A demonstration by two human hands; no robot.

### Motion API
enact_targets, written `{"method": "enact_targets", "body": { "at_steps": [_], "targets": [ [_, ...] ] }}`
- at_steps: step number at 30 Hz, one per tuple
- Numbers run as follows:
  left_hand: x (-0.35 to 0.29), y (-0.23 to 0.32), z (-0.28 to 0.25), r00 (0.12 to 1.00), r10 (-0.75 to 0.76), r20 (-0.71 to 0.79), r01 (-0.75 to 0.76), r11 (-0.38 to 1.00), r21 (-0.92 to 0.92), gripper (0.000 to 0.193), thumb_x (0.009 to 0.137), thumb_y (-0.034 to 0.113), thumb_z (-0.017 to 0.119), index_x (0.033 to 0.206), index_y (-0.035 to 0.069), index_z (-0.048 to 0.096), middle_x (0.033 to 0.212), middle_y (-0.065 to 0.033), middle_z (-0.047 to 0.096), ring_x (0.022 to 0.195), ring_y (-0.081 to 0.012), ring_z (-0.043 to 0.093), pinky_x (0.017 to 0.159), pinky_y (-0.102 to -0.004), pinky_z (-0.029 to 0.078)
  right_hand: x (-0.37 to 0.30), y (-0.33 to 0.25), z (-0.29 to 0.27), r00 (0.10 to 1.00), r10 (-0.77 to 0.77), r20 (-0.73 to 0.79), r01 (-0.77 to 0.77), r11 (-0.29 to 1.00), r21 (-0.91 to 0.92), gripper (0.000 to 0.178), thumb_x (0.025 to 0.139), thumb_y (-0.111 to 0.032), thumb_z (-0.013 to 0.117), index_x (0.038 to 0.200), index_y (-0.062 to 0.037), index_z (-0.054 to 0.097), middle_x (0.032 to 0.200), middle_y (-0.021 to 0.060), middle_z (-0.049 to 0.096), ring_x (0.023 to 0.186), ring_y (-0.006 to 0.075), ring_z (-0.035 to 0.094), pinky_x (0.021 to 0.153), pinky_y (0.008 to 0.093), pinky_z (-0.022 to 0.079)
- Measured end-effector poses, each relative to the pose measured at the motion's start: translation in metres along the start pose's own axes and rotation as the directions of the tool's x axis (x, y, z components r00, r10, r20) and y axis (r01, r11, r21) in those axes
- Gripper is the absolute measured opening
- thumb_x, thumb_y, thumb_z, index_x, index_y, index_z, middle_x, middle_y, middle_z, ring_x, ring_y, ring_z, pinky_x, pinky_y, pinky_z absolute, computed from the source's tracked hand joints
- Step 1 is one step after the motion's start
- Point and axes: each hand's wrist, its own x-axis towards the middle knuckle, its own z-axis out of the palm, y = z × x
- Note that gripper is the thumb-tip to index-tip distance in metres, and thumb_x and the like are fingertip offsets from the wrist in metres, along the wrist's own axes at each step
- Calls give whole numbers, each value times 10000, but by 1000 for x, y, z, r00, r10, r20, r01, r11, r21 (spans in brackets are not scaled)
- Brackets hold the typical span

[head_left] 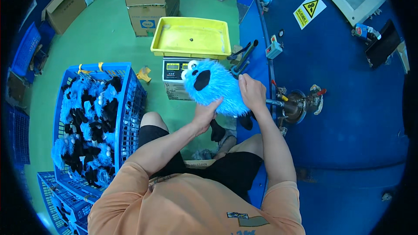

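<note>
A blue furry plush toy [224, 88] with a black mouth, white ball eyes and dark feet is held in front of me, its head end to the left. My left hand [206, 114] grips its lower side, with the thumb on the fur. My right hand [253, 92] is closed on the toy's right end. A metal pipe [275, 102] sticks out of a round flange [295, 106] on the blue machine and runs behind my right wrist. Whether the pipe enters the toy is hidden.
At left, a blue basket [124, 117] holds several similar limp blue and black plush pieces. Ahead, a yellow tray [191, 52] sits on a weighing scale [172, 67]. Cardboard boxes [148, 11] stand farther off. The blue machine [344, 104] fills the right side.
</note>
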Motion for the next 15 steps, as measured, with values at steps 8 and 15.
{"method": "enact_targets", "body": {
  "at_steps": [8,15],
  "targets": [
    [-4,-2,9,996,90,1,-90,995,35,277,898,202,743,1120,93,619,952,-9,662,710,-86,577,572,-237,431,1,0,2,999,-28,20,27,999,37,311,1001,-293,473,830,-58,583,713,195,674,635,459,613,586,538,459],
    [-1,3,5,996,85,13,-86,993,82,304,897,204,744,1145,85,615,985,-24,668,764,-110,603,630,-261,469,1,0,2,1000,22,-2,-22,999,31,293,993,-287,477,846,-56,583,713,196,674,633,463,609,586,543,454]
  ]
}}
